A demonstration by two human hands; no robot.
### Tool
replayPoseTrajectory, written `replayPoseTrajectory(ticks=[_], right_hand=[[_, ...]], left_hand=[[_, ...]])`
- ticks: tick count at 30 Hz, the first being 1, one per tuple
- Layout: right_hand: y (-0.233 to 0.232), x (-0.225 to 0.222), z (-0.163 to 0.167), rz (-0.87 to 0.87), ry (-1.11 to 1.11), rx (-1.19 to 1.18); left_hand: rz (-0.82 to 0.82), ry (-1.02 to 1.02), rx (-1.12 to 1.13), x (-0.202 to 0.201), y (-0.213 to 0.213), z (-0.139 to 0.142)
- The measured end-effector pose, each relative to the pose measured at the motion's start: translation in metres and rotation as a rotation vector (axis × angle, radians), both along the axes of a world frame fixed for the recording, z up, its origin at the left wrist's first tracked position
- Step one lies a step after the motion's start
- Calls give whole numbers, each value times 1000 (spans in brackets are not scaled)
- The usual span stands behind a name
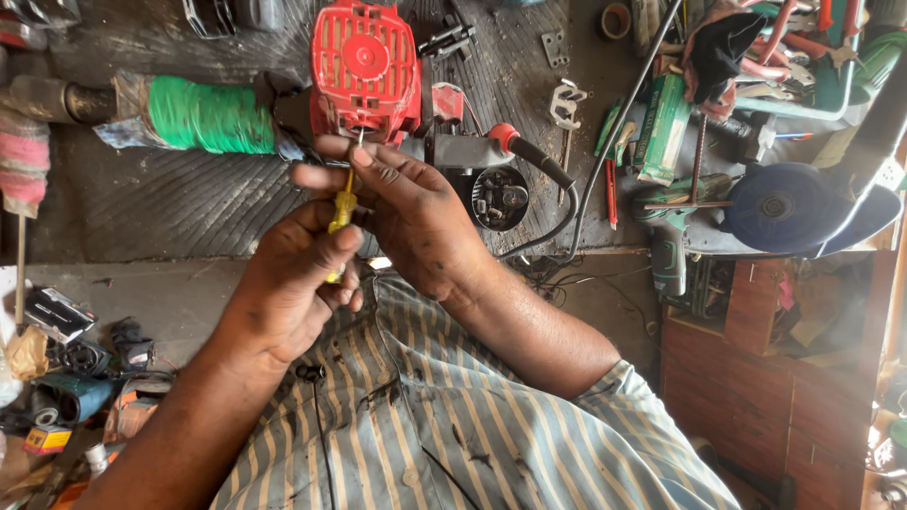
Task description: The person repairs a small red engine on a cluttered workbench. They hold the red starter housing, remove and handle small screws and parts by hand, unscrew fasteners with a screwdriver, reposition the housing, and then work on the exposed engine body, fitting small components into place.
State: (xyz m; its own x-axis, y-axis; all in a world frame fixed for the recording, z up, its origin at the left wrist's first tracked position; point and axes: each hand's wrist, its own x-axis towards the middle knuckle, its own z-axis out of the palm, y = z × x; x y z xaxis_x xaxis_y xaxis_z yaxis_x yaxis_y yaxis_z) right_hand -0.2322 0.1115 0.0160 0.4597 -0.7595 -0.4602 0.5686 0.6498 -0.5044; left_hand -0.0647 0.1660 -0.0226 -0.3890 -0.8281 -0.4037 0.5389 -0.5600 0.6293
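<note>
My left hand (295, 283) is closed around a screwdriver with a yellow handle (342, 210), held upright close to my chest. My right hand (408, 212) meets it from the right, its thumb and fingertips pinching the thin metal shaft (360, 138) near the tip. Just beyond the hands, on a dark ribbed mat (179, 203), lies a small engine with a red vented cover (365, 68). A black round opening with metal parts (500, 197) shows beside it, and a black cable with a red cap (505, 137) runs off to the right.
A green-wrapped tube (208, 116) lies left of the engine. At the right sit a green power drill (669, 227), a blue disc-shaped tool (789, 206), a green box (661, 127), pliers and loose brackets (565, 104). Tool parts clutter the floor at lower left (76, 368).
</note>
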Motion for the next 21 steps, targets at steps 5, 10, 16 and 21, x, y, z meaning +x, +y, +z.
replayPoseTrajectory(ticks=[5, 10, 16, 21], right_hand=[[2, 1, -9, 29, -221, -192], [7, 1, -9, 16, 11, -217], [14, 7, -14, -82, 15, -184], [36, 7, -39, -220, 255, -235]], left_hand=[[-64, 21, 122, 0, -3, 7], [-200, 257, 116, 18, -10, 7], [-219, 196, 111, 34, -16, -10], [-409, 15, 32, 47, -26, -7]])
